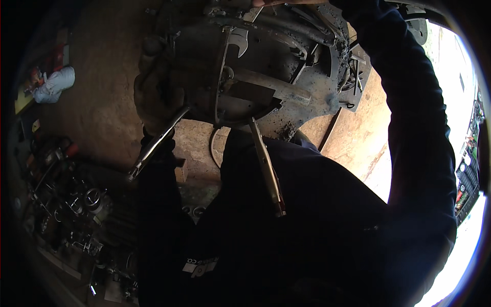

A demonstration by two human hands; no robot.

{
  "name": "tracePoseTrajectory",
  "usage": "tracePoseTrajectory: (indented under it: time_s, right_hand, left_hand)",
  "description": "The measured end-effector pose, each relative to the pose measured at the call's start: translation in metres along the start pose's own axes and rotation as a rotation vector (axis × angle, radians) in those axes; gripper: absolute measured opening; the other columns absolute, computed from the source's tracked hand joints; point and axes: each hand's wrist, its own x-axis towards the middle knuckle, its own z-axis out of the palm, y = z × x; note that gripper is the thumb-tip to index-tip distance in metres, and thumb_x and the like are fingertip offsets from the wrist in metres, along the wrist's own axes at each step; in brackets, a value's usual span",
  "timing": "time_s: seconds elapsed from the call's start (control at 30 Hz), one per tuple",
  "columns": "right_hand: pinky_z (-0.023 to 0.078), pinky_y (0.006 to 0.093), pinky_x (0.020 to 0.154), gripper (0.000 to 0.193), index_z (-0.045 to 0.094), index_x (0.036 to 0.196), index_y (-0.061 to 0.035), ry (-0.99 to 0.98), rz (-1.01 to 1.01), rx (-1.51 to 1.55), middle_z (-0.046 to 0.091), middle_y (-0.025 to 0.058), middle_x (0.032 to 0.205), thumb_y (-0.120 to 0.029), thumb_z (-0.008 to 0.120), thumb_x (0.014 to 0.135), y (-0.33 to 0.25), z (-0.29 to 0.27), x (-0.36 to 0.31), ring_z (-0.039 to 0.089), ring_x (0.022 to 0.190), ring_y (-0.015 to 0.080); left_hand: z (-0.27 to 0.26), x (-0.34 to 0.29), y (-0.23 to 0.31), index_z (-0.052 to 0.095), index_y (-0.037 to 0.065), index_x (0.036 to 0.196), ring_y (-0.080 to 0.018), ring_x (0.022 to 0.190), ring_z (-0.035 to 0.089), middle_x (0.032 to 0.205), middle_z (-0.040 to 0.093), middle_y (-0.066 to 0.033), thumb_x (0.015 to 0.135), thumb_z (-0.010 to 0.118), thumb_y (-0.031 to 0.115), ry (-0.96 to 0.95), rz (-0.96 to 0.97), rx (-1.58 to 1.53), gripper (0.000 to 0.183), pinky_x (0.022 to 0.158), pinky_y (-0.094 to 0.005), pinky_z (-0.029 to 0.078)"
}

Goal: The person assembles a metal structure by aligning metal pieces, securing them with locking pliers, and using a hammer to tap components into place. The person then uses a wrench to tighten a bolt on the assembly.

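Observation:
A dark, sooty metal assembly (319, 97) fills the upper middle, with a curved strip (221, 74) across it and a round bar (276, 84) on it. My right arm reaches to the top edge, where my right hand (294, 2) shows only as a strip. Its fingertips meet the shaft of an open-ended wrench (240, 41), whose jaw points toward me. My left sleeve rises to the assembly's left side; my left hand (153, 97) is lost in shadow there. Two long metal handles, a left one (159, 143) and a right one (267, 166), stick out toward me from the near edge.
Scrap rods (355, 74) lie on a plate at the right of the assembly. Lower left holds a jumble of metal parts (92, 199). A pale cloth bundle (55, 84) lies far left on the brown floor (102, 71). Bright light floods the right.

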Motion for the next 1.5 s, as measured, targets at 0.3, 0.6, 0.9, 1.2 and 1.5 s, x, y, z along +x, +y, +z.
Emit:
tracePoseTrajectory:
  time_s: [0.3,0.6,0.9,1.2,1.5]
  right_hand:
    - [0.054,0.0401,0.080,0.035,0.080,0.093,-0.0127,-0.060,-0.213,-0.073,0.076,0.0106,0.093,-0.046,0.070,0.087,-0.006,0.011,0.052,0.071,0.090,0.0287]
    - [0.054,0.0433,0.078,0.027,0.080,0.092,-0.0113,-0.126,-0.345,-0.252,0.075,0.0093,0.088,-0.036,0.070,0.087,-0.007,0.021,0.092,0.069,0.084,0.0283]
    - [0.054,0.0413,0.078,0.030,0.077,0.113,-0.0128,-0.165,0.056,0.142,0.075,0.0127,0.097,-0.030,0.066,0.091,-0.007,0.036,-0.019,0.070,0.085,0.0272]
    - [0.053,0.0396,0.078,0.030,0.078,0.104,-0.0091,-0.170,0.342,0.284,0.075,0.0127,0.093,-0.034,0.067,0.094,-0.027,-0.003,-0.035,0.070,0.087,0.0257]
    - [0.052,0.0433,0.077,0.025,0.081,0.089,-0.0149,-0.003,-0.090,-0.026,0.074,0.0094,0.086,-0.038,0.073,0.087,-0.006,0.012,0.003,0.068,0.084,0.0296]
  left_hand:
    - [0.000,-0.003,0.004,0.064,-0.002,0.116,-0.0271,0.082,0.066,0.103,0.069,-0.0158,0.084,0.077,0.010,-0.024,-0.075,-0.023,0.036,0.066,-0.0357,0.053]
    - [0.006,0.001,0.012,0.059,0.000,0.117,-0.0252,0.087,0.067,0.112,0.066,-0.0163,0.088,0.074,0.007,0.072,-0.036,0.029,0.033,0.069,-0.0345,0.054]
    - [0.007,-0.004,0.006,0.060,-0.002,0.128,-0.0277,0.084,0.068,0.103,0.066,-0.0168,0.086,0.077,0.007,0.119,-0.018,0.004,0.046,0.072,-0.0348,0.055]
    - [0.001,0.003,0.006,0.056,-0.001,0.123,-0.0279,0.081,0.071,0.107,0.069,-0.0214,0.087,0.071,0.002,0.050,0.010,-0.016,0.039,0.061,-0.0340,0.056]
    - [0.004,0.004,-0.003,0.054,0.001,0.122,-0.0282,0.073,0.070,0.110,0.069,-0.0229,0.090,0.070,0.006,0.006,0.053,-0.031,0.036,0.054,-0.0350,0.054]
